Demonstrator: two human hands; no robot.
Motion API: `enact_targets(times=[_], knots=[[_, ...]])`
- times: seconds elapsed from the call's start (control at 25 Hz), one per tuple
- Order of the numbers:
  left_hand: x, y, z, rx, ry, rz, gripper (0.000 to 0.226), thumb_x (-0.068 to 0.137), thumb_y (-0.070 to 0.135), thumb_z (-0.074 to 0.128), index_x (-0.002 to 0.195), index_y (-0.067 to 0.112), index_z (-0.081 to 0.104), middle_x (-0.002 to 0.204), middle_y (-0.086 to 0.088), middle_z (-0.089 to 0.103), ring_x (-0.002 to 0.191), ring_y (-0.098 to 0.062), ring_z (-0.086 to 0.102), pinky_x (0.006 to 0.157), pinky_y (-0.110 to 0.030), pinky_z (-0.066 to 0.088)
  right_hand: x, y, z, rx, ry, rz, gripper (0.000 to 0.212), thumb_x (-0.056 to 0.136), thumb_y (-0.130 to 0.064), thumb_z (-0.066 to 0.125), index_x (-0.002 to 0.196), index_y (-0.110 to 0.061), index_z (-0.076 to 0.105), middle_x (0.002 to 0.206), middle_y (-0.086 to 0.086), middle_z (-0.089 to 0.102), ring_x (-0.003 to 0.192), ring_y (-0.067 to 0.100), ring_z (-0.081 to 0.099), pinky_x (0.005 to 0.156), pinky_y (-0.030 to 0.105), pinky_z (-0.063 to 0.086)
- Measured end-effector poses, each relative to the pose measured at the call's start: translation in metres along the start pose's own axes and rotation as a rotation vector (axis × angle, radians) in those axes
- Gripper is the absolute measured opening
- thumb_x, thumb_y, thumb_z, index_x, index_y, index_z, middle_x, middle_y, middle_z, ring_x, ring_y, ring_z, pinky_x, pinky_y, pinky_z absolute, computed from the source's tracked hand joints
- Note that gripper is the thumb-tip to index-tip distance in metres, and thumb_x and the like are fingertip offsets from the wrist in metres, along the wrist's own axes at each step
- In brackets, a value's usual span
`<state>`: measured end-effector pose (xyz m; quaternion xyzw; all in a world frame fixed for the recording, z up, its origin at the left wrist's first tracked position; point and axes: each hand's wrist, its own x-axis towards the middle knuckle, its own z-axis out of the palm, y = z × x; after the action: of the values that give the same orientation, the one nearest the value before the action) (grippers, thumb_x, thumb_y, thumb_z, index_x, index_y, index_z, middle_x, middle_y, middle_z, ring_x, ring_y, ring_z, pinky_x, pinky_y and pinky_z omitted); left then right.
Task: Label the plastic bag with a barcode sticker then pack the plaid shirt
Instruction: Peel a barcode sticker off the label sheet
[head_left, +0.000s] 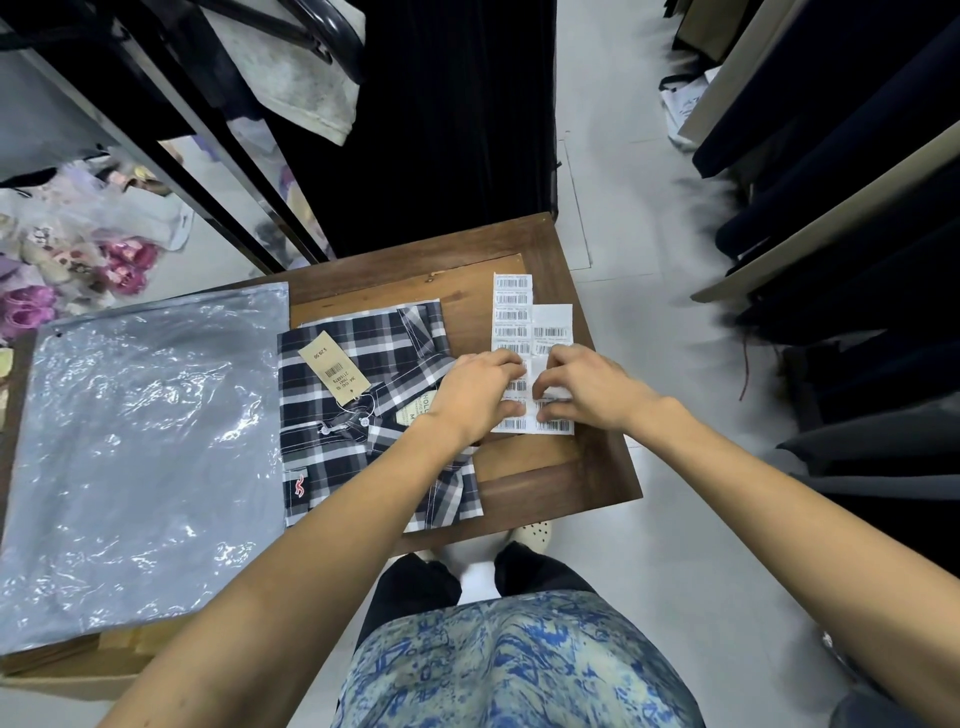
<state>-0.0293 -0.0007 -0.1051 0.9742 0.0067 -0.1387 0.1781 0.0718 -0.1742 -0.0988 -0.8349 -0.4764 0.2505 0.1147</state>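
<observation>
Where the two hands meet over the sticker sheets, the fingertips cover the spot being worked, so several details stay uncertain.

Hidden: whether a single sticker is pinched or lifted cannot be told; print on the barcodes is too small to read; the near edge of the plastic bag runs out of view at lower left.

Room: pale floor; dark garments (852, 218) hang along the right; a black rack (218, 171) stands at upper left with bagged goods under it.

Surface: small brown wooden table (524, 239), its near right corner bare.

Plastic bag (145, 457): largest item, grey and glossy, lying flat left of the table, touching the shirt's left edge.

Plaid shirt (363, 441): folded, dark with white checks, on the table's left half, a tan price tag (333, 368) lying on it.

Sticker sheets (511, 312): two white strips of barcodes, side by side on the table's right half, just beside the shirt.

Left hand (475, 395): fingers curled, tips pressed on the left strip, wrist over the shirt.

Right hand (582, 387): fingers bent, tips on the right strip, touching or nearly touching the left hand's fingers.
</observation>
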Motion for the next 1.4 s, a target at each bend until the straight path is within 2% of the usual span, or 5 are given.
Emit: enact_targets(times=[0.08, 0.4, 0.76, 1.08, 1.4], knots=[[0.0, 0.0, 0.0, 0.007, -0.001, -0.001, 0.057, 0.088, 0.042, 0.074, 0.137, 0.014, 0.061, 0.143, 0.003, 0.056, 0.129, -0.021, 0.055, 0.108, -0.036, 0.036, -0.002, 0.001, 0.001, -0.005, 0.011, -0.021, 0.023, 0.083, -0.042, 0.078, 0.098, -0.024, 0.076, 0.098, -0.004, 0.044, 0.101, 0.019, 0.049, 0.078, 0.026, 0.035], [-0.003, 0.0, 0.0, 0.01, 0.013, -0.009, 0.059, 0.089, 0.043, 0.073, 0.139, 0.015, 0.06, 0.145, 0.003, 0.055, 0.13, -0.02, 0.055, 0.109, -0.037, 0.037, -0.012, 0.001, 0.003, 0.157, 0.045, 0.03, 0.022, 0.087, -0.026, 0.069, 0.105, -0.023, 0.08, 0.104, 0.003, 0.054, 0.094, 0.015, 0.046, 0.087, 0.027, 0.041], [-0.001, 0.003, 0.0, 0.005, 0.011, -0.033, 0.059, 0.088, 0.04, 0.074, 0.14, 0.016, 0.059, 0.146, 0.003, 0.054, 0.131, -0.02, 0.054, 0.11, -0.038, 0.036, -0.007, -0.001, 0.008, 0.158, -0.017, 0.116, 0.022, 0.095, -0.017, 0.055, 0.108, -0.022, 0.073, 0.11, -0.001, 0.039, 0.106, 0.022, 0.039, 0.1, 0.031, 0.038], [-0.004, 0.005, -0.002, -0.004, 0.012, -0.04, 0.059, 0.089, 0.039, 0.073, 0.141, 0.016, 0.058, 0.146, 0.004, 0.053, 0.131, -0.02, 0.054, 0.11, -0.038, 0.035, -0.007, 0.0, 0.008, 0.224, 0.023, 0.104, 0.026, 0.095, -0.016, 0.058, 0.108, -0.024, 0.078, 0.104, -0.001, 0.043, 0.099, 0.017, 0.043, 0.089, 0.023, 0.034], [-0.005, 0.006, -0.002, -0.023, 0.005, -0.052, 0.059, 0.089, 0.038, 0.074, 0.141, 0.015, 0.057, 0.147, 0.004, 0.052, 0.134, -0.019, 0.051, 0.111, -0.037, 0.036, -0.007, -0.005, 0.012, 0.176, -0.008, 0.113, 0.024, 0.095, -0.014, 0.053, 0.104, -0.024, 0.073, 0.109, -0.002, 0.037, 0.103, 0.02, 0.034, 0.098, 0.029, 0.035]])
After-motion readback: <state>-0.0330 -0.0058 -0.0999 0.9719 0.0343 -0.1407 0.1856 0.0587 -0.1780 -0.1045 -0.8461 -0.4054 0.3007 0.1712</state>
